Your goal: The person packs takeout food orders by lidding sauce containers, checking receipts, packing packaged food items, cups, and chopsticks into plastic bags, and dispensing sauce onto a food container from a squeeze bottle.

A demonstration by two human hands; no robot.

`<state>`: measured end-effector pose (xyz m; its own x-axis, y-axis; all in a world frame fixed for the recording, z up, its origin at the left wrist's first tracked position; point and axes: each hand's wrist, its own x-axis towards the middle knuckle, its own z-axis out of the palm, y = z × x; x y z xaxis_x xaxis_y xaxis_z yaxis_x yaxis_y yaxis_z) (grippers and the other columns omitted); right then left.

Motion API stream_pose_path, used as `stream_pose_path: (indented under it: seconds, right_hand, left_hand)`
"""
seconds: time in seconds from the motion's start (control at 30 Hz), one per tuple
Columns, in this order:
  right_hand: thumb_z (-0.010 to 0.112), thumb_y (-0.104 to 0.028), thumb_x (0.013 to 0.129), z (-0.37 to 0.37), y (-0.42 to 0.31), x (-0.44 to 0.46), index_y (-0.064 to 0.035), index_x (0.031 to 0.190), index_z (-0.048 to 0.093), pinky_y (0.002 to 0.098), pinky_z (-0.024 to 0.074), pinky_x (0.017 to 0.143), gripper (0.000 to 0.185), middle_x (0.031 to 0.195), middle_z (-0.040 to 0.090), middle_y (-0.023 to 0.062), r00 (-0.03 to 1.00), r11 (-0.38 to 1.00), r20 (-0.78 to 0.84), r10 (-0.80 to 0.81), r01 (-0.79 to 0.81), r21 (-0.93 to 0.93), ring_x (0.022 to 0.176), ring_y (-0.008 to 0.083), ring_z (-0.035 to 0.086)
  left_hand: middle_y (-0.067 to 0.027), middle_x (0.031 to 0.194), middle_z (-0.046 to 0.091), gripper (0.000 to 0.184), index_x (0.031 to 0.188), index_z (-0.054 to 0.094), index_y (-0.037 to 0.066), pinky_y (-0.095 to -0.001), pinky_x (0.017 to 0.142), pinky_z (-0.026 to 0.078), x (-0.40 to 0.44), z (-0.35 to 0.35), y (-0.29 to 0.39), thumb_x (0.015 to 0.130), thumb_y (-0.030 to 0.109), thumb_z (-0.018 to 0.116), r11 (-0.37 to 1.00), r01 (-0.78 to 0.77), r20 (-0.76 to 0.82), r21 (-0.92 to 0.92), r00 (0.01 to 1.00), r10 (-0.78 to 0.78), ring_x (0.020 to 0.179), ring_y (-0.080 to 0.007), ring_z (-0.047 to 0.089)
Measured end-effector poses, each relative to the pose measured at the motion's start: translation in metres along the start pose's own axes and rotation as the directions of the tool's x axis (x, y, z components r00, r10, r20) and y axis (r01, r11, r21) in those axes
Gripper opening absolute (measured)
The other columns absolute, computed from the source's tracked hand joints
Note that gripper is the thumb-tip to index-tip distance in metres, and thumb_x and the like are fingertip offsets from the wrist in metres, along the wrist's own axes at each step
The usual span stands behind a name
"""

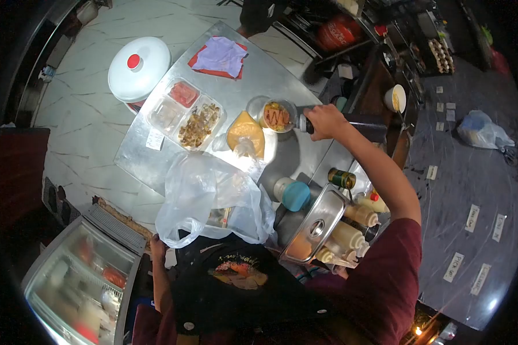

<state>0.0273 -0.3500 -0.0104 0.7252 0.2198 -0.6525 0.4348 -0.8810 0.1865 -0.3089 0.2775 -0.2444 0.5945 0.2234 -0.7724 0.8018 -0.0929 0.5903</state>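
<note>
My right hand [323,122] is wrapped round a dark squeeze bottle [365,126], its nozzle end beside a round clear bowl [277,115]. Dark lines of sauce lie on the food in that bowl. Left of the bowl is a bag of yellow-orange sauce [246,135], and beyond it a clear divided tray [151,115] with chopped brown pieces and pink food. Low at the left, my left hand [157,246] hangs near the edge of a plastic bag [210,187]; its fingers are too small and dim to make out.
A white lidded pot [139,69] stands at the upper left. A purple cloth [220,56] lies on the steel table [276,64]. Near my right arm are a blue-lidded jar [295,195], a steel lidded container [316,227] and several sauce bottles [346,236]. A glass-topped freezer [80,282] is lower left.
</note>
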Motion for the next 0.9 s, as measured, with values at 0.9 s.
stream_pose_path:
  seconds: [0.9]
  right_hand:
    - [0.084, -0.028, 0.064, -0.004, -0.025, 0.007, -0.0061, 0.108, 0.069, 0.0434, 0.0599, 0.079, 0.052, 0.098, 0.075, 0.0140, 0.993, 1.000, -0.116, -0.006, 0.006, -0.004, 0.092, 0.0322, 0.075]
  left_hand:
    - [-0.0106, 0.097, 0.075, 0.034, 0.117, 0.071, -0.001, -0.0349, 0.064, 0.057, 0.024, -0.001, -0.037, 0.092, 0.022, 0.067, 0.995, 0.102, -0.002, 0.012, 0.995, -0.102, 0.079, -0.0177, 0.072]
